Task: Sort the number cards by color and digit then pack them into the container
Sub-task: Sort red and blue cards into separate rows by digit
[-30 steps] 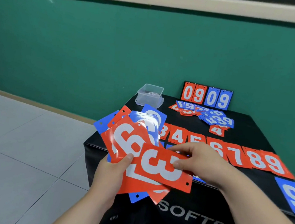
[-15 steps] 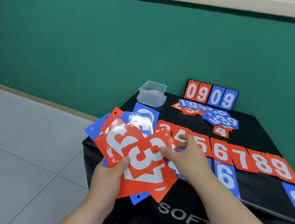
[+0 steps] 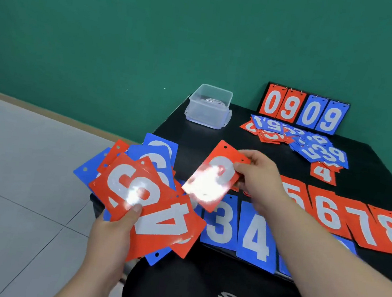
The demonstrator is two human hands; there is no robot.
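**Above the near rows, one red card was held out for sorting**

Over the left end of the black worktop [image 3: 191,135], the right hand [image 3: 258,178] pinched a red card [image 3: 213,177] by its far edge, fingers clamped on it, with glare hiding its digit. The left hand [image 3: 115,232] gripped a loose fan of red and blue cards [image 3: 149,199], thumb pressed on top, likely so each face could be read before being dealt out. A red row [image 3: 330,214] ran in rising order to the right, with a blue row [image 3: 256,239] nearer, showing 3 and 4. The clear container [image 3: 208,106] stood at the far left corner, no cards seen in it. An unsorted pile [image 3: 299,141] lay before the upright scoreboard [image 3: 303,109], far right
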